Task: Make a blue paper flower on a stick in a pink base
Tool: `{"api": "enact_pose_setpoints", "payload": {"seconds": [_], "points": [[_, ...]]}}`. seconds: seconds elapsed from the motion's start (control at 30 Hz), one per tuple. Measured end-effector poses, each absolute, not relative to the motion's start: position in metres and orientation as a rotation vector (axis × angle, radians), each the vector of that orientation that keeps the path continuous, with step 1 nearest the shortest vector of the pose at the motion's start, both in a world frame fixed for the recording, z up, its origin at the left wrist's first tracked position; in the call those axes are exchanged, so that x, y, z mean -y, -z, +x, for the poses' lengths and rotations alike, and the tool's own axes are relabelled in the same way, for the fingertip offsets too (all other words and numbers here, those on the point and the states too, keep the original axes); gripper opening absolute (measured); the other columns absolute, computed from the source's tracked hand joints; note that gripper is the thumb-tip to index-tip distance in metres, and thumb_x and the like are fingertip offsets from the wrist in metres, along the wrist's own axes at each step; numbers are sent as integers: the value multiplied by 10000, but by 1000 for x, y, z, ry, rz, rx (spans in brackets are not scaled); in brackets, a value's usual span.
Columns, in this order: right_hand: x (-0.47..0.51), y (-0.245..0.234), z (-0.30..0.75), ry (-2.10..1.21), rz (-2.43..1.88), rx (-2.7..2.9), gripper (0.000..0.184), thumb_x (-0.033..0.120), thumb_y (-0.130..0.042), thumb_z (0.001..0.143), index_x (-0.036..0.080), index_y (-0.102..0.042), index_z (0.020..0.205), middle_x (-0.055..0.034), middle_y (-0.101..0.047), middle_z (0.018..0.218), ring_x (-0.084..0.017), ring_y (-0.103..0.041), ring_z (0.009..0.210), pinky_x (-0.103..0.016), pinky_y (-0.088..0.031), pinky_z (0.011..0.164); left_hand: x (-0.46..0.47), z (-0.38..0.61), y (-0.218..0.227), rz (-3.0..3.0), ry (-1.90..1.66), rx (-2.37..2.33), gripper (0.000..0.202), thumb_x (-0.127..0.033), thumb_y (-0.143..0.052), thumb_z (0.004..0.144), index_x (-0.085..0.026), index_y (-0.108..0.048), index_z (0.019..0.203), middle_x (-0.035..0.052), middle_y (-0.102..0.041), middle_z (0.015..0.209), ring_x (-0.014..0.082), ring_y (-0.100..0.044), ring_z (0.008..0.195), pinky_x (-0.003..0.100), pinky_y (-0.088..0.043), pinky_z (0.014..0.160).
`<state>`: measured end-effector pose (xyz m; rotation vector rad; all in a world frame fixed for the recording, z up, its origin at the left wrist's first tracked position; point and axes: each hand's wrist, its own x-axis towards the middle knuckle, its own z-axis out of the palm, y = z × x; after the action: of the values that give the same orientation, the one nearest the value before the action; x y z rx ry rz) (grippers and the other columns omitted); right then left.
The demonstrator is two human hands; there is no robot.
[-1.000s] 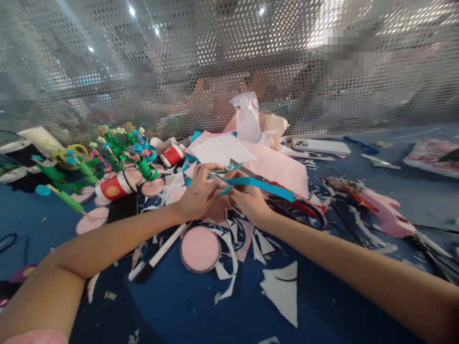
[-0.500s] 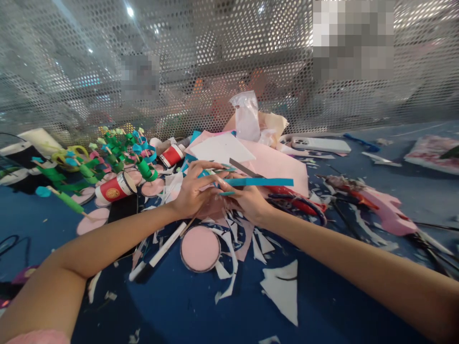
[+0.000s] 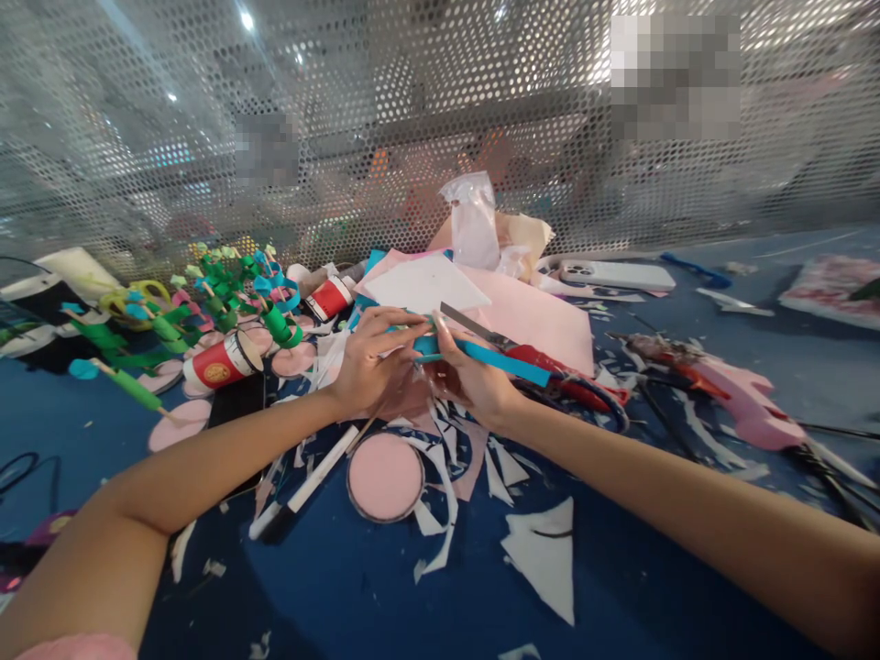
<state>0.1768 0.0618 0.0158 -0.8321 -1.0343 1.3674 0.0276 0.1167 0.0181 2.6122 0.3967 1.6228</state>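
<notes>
A narrow blue strip (image 3: 512, 363), of paper or thin felt, lies between my two hands, its free end sticking out to the right. My right hand (image 3: 481, 380) pinches it with thumb and fingers. My left hand (image 3: 371, 362) is closed around its other end, where the strip looks bent or curled; the fingers partly hide this. Just behind the right hand are red-handled scissors (image 3: 581, 380), blades pointing up and left. A round pink disc (image 3: 385, 478) with a dark edge lies below the hands, beside a white marker-like stick (image 3: 323, 469).
Green and blue paper-wrapped sticks on pink discs (image 3: 180, 424) stand at left, near a red-and-white paper cup (image 3: 224, 362). Pink sheets (image 3: 543, 316) lie behind the hands. A pink glue gun (image 3: 756, 403) and white phone (image 3: 619, 274) are at right. White scraps (image 3: 546, 555) litter the table.
The strip's free end has swung downward, from nearly level to slanting. My right thumb has moved up over the strip, and the fingers of both hands have shifted around it.
</notes>
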Motion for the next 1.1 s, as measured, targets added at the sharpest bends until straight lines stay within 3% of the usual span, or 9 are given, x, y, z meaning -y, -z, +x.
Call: {"api": "enact_pose_setpoints", "payload": {"seconds": [0.1, 0.23, 0.37, 0.47, 0.57, 0.77, 0.97, 1.1], "points": [[-64, -11, 178, -1323, -780, 1086, 452, 597, -710, 631, 194, -536, 741, 66, -470, 510, -43, -360, 398, -168, -256, 350, -120, 27, -15, 2709, -1565, -442, 341, -352, -512, 854, -266, -614, 1168, 73, -662, 1145, 178, -539, 1057, 383, -482, 911], [-62, -14, 177, -1332, -823, 1039, 484, 593, -745, 574, 197, -528, 749, 68, -470, 514, -48, -387, 415, -164, -275, 365, -122, 26, -12, 2803, -1408, -464, 406, -403, -414, 894, -241, -565, 1234, 98, -589, 1277, 203, -506, 1185, 434, -458, 980], [-59, -20, 176, -1404, -822, 1010, 544, 595, -774, 511, 187, -444, 655, 87, -436, 500, -29, -367, 388, -153, -234, 343, -118, 27, -14, 2763, -1232, -400, 529, -500, -372, 877, -216, -493, 1307, 127, -539, 1333, 228, -442, 1282, 466, -406, 1046], [-57, -22, 176, -1473, -775, 1036, 545, 566, -784, 520, 184, -416, 640, 94, -421, 487, -16, -338, 377, -148, -196, 337, -114, 27, -16, 2687, -1194, -368, 513, -485, -378, 880, -235, -481, 1315, 123, -505, 1370, 230, -401, 1325, 486, -375, 1069], [-56, -22, 176, -1521, -731, 1082, 526, 524, -808, 508, 188, -443, 683, 103, -412, 474, -14, -315, 369, -156, -175, 333, -113, 27, -17, 2629, -1239, -270, 457, -429, -428, 880, -256, -501, 1297, 117, -519, 1357, 225, -401, 1331, 485, -378, 1068], [-56, -23, 175, -1545, -705, 1083, 528, 489, -824, 486, 188, -499, 772, 78, -514, 564, -49, -471, 479, -164, -330, 407, -111, 28, -20, 2658, -1191, -232, 487, -458, -456, 849, -259, -509, 1290, 118, -492, 1382, 236, -367, 1358, 490, -374, 1080], [-56, -22, 177, -1462, -720, 1103, 461, 461, -807, 559, 182, -460, 679, 96, -429, 509, -21, -376, 407, -157, -224, 349, -113, 26, -20, 2730, -1338, -208, 534, -406, -555, 812, -238, -476, 1313, 123, -548, 1326, 228, -419, 1322, 504, -373, 1079], [-58, -20, 176, -1401, -766, 1066, 483, 527, -778, 569, 189, -449, 674, 97, -427, 487, -21, -342, 366, -165, -204, 329, -116, 25, -16, 2755, -1389, -275, 463, -327, -542, 843, -246, -491, 1297, 103, -590, 1281, 215, -442, 1305, 508, -374, 1078]]}}
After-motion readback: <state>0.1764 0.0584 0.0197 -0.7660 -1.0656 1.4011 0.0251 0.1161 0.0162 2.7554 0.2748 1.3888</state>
